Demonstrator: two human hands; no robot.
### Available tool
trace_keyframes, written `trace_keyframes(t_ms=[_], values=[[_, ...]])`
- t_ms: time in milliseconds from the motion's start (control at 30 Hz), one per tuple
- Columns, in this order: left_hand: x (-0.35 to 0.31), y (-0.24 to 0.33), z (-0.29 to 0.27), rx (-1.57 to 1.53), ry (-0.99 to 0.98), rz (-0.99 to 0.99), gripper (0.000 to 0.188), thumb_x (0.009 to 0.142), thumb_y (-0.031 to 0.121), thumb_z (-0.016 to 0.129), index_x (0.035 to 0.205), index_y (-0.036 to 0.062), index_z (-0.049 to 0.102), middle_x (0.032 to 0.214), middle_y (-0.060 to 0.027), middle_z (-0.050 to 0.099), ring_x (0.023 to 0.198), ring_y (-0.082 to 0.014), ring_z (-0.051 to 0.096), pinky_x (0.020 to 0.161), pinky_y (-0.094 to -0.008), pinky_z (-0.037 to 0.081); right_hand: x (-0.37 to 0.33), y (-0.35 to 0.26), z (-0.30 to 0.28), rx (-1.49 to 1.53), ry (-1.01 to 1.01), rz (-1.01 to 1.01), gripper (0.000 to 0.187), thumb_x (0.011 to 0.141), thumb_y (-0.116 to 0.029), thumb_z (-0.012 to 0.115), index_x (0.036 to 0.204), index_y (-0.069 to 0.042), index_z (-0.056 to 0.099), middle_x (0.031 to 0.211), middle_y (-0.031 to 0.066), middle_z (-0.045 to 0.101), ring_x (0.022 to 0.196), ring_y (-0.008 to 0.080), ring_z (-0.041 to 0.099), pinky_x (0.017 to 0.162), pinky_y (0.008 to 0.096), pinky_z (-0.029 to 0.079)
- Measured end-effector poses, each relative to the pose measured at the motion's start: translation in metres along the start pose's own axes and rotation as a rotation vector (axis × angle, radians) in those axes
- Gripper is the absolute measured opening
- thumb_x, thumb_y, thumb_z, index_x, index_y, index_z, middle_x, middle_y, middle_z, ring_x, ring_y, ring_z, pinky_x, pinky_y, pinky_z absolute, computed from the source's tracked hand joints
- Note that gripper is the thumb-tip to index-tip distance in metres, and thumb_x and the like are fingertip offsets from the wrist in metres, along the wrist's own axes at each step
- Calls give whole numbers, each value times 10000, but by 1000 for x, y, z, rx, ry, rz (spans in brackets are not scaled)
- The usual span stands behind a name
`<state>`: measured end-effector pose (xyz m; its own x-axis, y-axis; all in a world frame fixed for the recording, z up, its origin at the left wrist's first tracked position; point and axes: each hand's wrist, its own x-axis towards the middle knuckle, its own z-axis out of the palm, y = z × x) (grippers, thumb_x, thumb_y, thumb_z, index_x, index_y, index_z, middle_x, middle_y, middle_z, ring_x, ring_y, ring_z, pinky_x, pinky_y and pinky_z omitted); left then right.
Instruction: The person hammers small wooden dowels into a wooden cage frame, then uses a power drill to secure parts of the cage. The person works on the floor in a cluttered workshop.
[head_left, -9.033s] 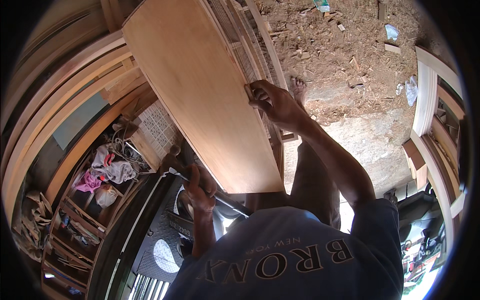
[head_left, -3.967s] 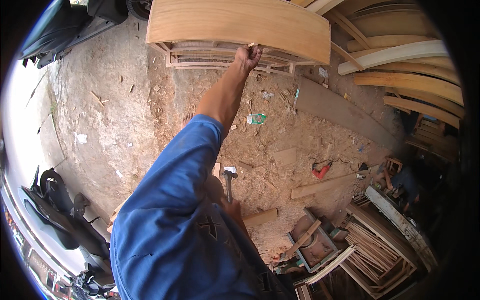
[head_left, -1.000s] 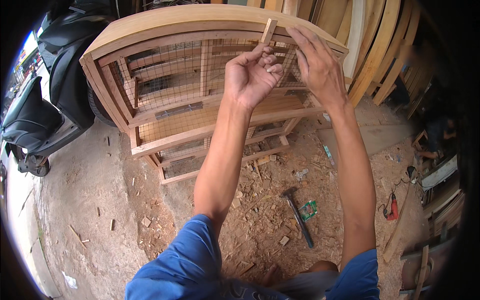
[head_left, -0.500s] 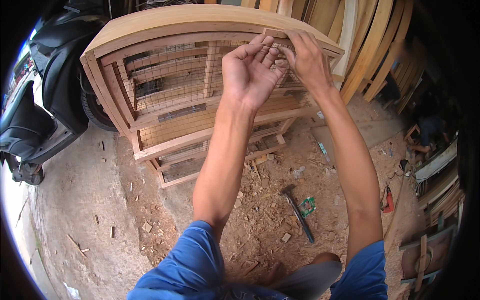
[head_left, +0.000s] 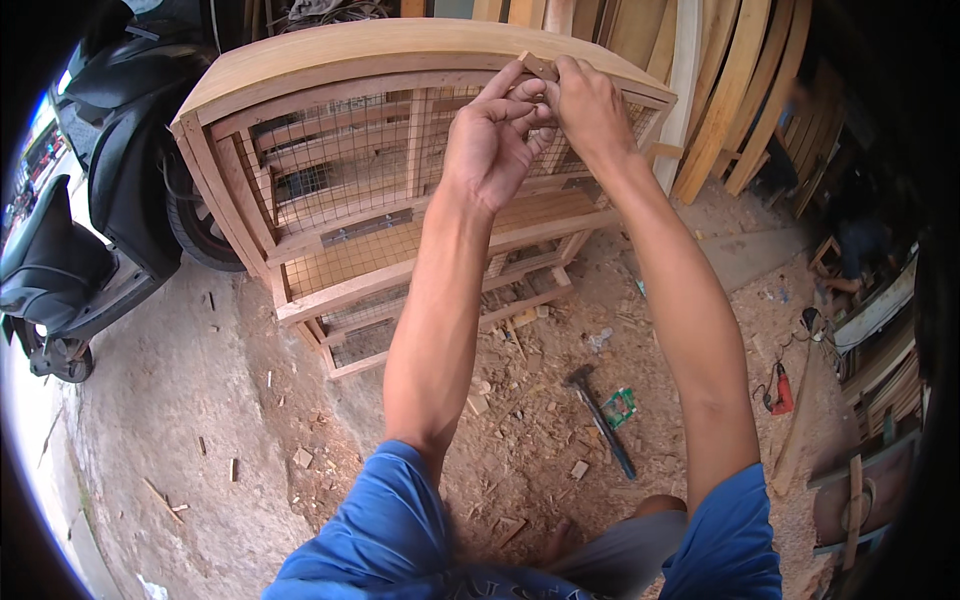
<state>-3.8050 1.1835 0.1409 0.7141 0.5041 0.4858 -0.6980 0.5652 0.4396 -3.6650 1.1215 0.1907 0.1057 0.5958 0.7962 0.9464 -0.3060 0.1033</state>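
- Pale wood sits at our fingertips: a small wooden block (head_left: 540, 68), at the front edge of a top board (head_left: 400, 45); we cannot tell whether the two touch.
- Our hands are together at that block. Our left hand (head_left: 488, 150) is turned palm up, its index fingertip at the block's left end, its other fingers loosely bent.
- Our right hand (head_left: 597, 112) shows its back, with its fingers curled at the block's right end. They hide part of the wood, so we cannot tell how firmly either of our hands grips it.
- Behind our hands, and reaching well to their left, we have a mesh-fronted cabinet (head_left: 413, 150); a dark hinge (head_left: 367, 228) shows lower and to the left of our left hand.
- Nearer to us than our hands, between our forearms, a hammer (head_left: 602, 422) lies on the floor (head_left: 200, 400) just beside a green packet (head_left: 620, 408), among wood scraps.
- Well to the right of our right hand lies a red power tool (head_left: 781, 391), with a co-worker (head_left: 862, 250) in shadow beyond it.
- Beyond our right hand we see long planks (head_left: 745, 90); well left of our left hand stands a dark scooter (head_left: 125, 170).
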Motion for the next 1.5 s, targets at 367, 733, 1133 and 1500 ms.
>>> trace_keyframes(t_ms=[367,733,1133,1500], values=[[-2,0,2,393,203,128,493,901,-59,467,1387,-2,535,989,-38,639,829,-131,565,768,-285,480,13,-16,-21,368,-260,345,346,987,-289,643,974,52,706,757,179,704,710,274,716,660,387,586],[-4,-8,-2,418,366,165,396,937,-14,481,1327,-47,536,1081,-81,617,916,-144,585,792,-288,483,18,-7,-9,677,-328,462,404,1006,-322,644,895,64,689,749,81,658,663,163,698,593,300,606],[5,-27,-3,204,114,56,738,908,-3,462,1576,-69,157,1508,-178,411,1318,-269,472,1063,-443,425,-19,-13,-6,569,-298,443,457,1036,-396,567,958,27,719,766,105,726,656,174,704,648,348,546],[9,-43,-5,-29,68,64,855,870,-37,496,1606,-6,64,1581,-167,305,1207,-227,525,1032,-420,471,-16,15,-7,532,10,226,278,1011,-211,616,1208,-20,664,950,111,743,825,161,717,731,338,569]])
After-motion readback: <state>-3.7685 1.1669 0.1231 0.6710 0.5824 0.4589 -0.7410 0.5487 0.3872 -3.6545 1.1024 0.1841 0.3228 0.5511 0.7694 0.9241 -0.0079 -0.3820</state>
